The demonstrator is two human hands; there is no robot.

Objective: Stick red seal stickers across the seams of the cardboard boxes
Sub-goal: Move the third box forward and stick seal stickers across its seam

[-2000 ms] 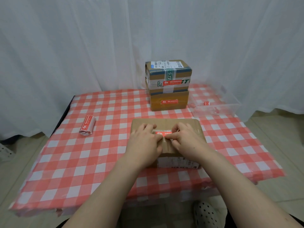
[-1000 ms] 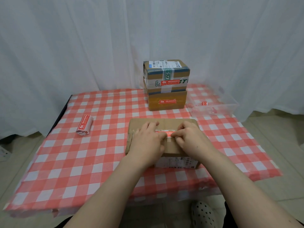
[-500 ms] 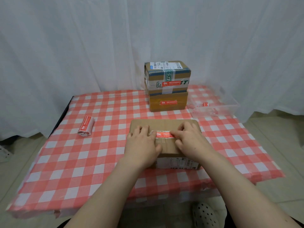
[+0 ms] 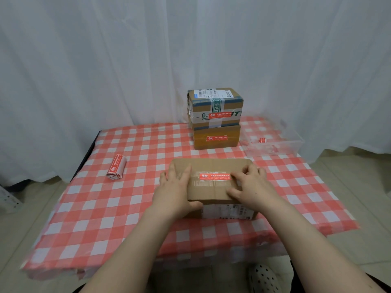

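A: Box?
B: Cardboard box [image 4: 211,193] at the desk's [image 4: 127,208] 6 o'clock, red seal sticker [image 4: 214,176] lying flat on its taped top.
A: Hands?
B: Left hand [image 4: 175,187] flat, fingers straight, on the box's 9 o'clock end. Right hand [image 4: 251,185] at 3 o'clock, bent fingertips pressing the sticker's end, gripping nothing.
A: Rest?
B: Stacked boxes [image 4: 215,119] at 12, sticker roll [image 4: 116,167] at 9, clear tray [image 4: 275,144] at 2.

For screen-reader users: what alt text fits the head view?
A left hand steadies a cardboard box on a checked tablecloth while the right hand presses a red seal sticker onto its taped top. Two stickered boxes stand stacked behind; a sticker roll lies left.
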